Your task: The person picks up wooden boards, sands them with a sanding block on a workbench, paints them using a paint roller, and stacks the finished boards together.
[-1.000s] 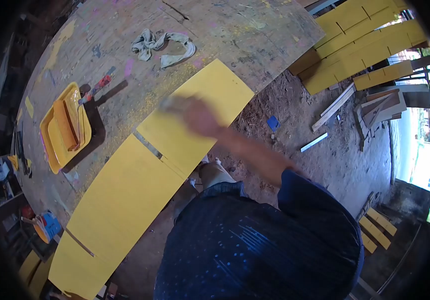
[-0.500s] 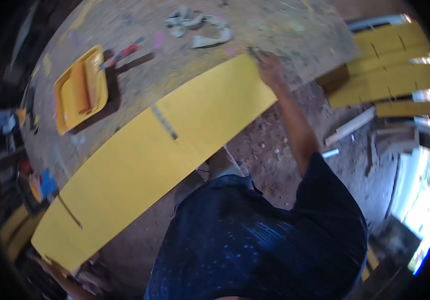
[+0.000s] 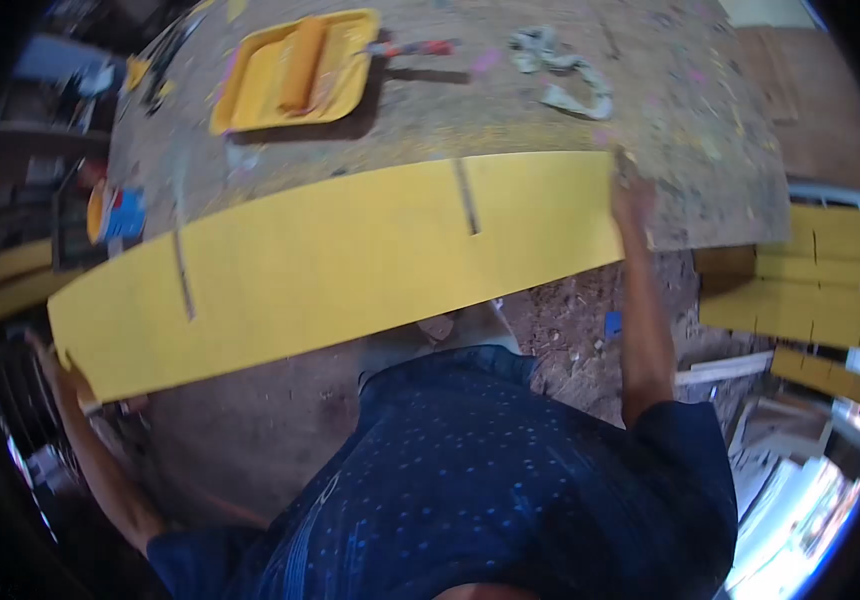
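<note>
A long yellow board [image 3: 330, 260] with two narrow slots cut into its far edge lies level across my front, partly over the worktable [image 3: 430, 120]. My right hand [image 3: 632, 195] is closed on its right end. At the other end, my left hand [image 3: 58, 365] grips the left edge, with the fingers partly hidden. Beyond the board stands a yellow paint tray [image 3: 362, 85], with an orange roller [image 3: 304, 65] resting in it. The roller's red handle [image 3: 435, 47] sticks out to the right. A crumpled pale rag [image 3: 580, 95] lies farther right.
Several yellow slotted boards [image 3: 815, 270] are at the right beyond the table's edge. A blue and white paint bucket [image 3: 117, 212] stands at the left. More yellow boards [image 3: 10, 280] sit at the far left. Wood strips [image 3: 725, 370] lie on the dirt floor at right.
The view has swung left, so table and tray appear shifted right and up. The board now looks nearly level across the view, still held at both ends. My left arm shows more fully.
</note>
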`<state>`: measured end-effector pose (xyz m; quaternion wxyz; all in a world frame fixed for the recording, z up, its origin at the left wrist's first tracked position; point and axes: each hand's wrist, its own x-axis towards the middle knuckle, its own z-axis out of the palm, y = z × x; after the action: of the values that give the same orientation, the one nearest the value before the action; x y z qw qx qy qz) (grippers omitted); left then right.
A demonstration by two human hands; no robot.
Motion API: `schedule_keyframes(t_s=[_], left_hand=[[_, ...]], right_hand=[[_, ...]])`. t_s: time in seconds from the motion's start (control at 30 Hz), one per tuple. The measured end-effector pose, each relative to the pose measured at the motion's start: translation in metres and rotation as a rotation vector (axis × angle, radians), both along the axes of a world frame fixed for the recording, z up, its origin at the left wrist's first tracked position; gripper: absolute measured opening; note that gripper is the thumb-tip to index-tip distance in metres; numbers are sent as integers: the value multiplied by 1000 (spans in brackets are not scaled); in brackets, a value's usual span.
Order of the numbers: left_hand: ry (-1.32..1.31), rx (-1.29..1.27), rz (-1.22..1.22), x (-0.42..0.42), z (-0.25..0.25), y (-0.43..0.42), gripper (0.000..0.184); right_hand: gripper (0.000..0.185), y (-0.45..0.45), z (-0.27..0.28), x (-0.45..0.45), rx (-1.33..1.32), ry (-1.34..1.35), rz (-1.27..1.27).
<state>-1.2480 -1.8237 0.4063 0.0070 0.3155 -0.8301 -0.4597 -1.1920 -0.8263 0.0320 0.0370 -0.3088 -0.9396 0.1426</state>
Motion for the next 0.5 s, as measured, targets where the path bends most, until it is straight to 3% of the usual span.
schedule_keyframes(t_s=[0.03,0.1,0.13,0.23,0.3,0.37,0.43,0.5], left_hand=[[-44,80,-43,-1,1,4,91],[-126,140,-144,-13,-8,-44,91],[108,114,81,-7,-13,49,93],[59,252,-28,-9,-22,62,94],[37,137,-17,-22,-35,53,93],[11,70,-33,-30,-47,36,93],[-3,68,-39,-37,-59,26,92],[14,201,-21,-37,-63,42,91]], right_hand=[[45,-23,33,12,48,-94,3],[54,-89,46,48,194,5,228],[51,-150,74,63,-38,131,218],[51,-303,141,69,-161,535,634],[48,-304,106,29,22,387,620],[47,-267,103,-23,-36,192,354],[44,-232,96,-41,27,155,93],[40,-276,79,-32,36,343,183]])
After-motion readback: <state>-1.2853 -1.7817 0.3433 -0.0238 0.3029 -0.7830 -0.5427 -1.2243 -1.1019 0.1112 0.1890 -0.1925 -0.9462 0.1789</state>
